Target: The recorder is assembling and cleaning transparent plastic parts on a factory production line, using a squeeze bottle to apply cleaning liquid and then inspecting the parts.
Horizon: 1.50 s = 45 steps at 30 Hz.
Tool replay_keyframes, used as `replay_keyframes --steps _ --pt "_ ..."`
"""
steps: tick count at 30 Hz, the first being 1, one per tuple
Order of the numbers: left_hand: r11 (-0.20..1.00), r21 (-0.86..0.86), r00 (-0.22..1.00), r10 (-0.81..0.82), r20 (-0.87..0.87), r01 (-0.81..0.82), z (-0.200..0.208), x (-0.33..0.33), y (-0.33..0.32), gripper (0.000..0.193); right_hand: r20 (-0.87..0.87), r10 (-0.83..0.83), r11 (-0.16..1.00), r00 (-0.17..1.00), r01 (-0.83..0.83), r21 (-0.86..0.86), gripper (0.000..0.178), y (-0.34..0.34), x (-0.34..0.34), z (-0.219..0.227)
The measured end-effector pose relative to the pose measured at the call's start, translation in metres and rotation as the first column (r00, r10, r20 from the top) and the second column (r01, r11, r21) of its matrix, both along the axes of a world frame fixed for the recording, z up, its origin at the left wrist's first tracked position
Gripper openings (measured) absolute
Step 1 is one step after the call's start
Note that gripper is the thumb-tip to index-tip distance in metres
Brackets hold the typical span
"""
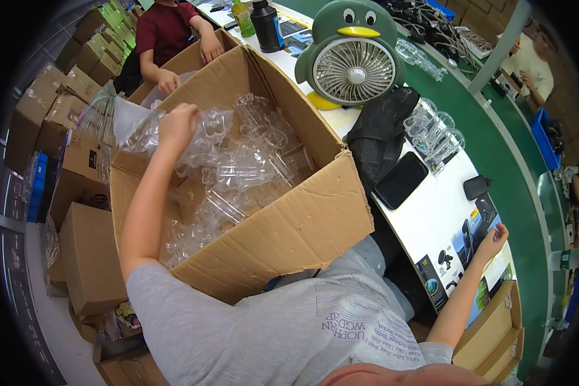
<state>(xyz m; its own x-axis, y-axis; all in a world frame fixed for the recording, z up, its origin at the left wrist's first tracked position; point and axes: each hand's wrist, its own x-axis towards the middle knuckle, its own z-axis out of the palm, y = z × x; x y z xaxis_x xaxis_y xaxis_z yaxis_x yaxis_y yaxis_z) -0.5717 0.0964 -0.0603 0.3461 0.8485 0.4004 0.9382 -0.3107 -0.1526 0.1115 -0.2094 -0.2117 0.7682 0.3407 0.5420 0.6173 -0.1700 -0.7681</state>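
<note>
My left hand (179, 128) is closed on clear plastic packaging (213, 125), lifted at the left side of a large open cardboard box (289, 225). Inside that box lie several clear moulded plastic trays (241, 170), heaped loosely. Away to the right, my right hand (492, 243) is at the edge of the white table, over printed cards (466, 238). Its fingers are curled together, and whatever they may hold is too small to make out.
A green penguin-shaped fan (354, 71), a black phone (401, 180), a black mesh bag (383, 132) and clear trays (434, 132) are on the table (424, 215). Another person (167, 32) works beyond the box. Cardboard boxes (93, 257) stack up on the left.
</note>
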Motion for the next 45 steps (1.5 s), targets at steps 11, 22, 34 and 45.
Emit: replay_keyframes --steps 11,22,34,45 --pt "0.988 0.126 0.450 -0.152 0.880 0.087 0.044 -0.040 0.024 0.011 0.007 -0.027 1.000 1.000 0.027 0.008 0.022 0.002 -0.003 0.000" --pt "0.896 -0.445 0.983 -0.091 -0.160 0.010 0.068 0.075 -0.060 0.025 -0.093 -0.012 0.997 0.996 0.018 0.069 0.023 0.006 -0.015 0.008" --pt "0.819 -0.549 0.921 -0.330 -0.208 0.170 -0.027 0.066 -0.047 0.019 -0.077 0.002 0.999 0.997 0.001 0.043 0.024 0.004 -0.015 0.006" --pt "0.946 -0.226 0.947 -0.165 0.276 0.231 0.040 0.030 -0.015 0.023 -0.016 0.000 0.999 1.000 0.000 0.039 0.024 0.002 0.005 -0.010"
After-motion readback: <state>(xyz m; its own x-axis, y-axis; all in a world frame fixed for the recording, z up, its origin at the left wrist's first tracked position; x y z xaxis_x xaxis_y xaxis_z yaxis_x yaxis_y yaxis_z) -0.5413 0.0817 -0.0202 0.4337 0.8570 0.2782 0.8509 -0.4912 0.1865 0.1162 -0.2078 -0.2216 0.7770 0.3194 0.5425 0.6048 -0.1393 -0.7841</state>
